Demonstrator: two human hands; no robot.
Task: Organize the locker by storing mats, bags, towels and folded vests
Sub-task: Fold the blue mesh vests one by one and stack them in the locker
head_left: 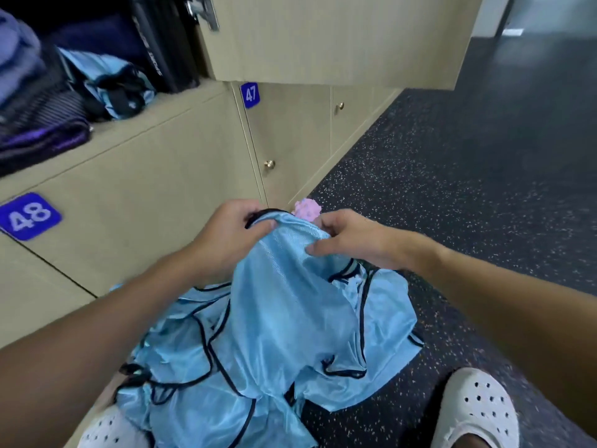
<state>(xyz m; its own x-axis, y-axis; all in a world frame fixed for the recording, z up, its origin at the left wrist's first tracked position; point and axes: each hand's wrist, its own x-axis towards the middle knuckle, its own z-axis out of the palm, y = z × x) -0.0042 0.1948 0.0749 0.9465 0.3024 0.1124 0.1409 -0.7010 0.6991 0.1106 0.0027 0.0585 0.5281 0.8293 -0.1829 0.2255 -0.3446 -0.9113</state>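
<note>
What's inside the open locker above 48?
A stack of folded purple and dark fabrics at left, a crumpled light-blue vest with black trim in the middle, and a black roll with white lettering standing at right. The dark back behind these is hidden.

Beige wood-grain closed lockers (135, 189) along left w/ blue plate 47 (250, 94) & plate 48 (27, 216), small brass knobs (269, 163). Open locker door (339, 37) overhead, metal latch (205, 9) on it. Dark speckled rubber floor (484, 173) at right; white wall (487, 17) far back, bright light patch (512, 31) beside it.
</note>
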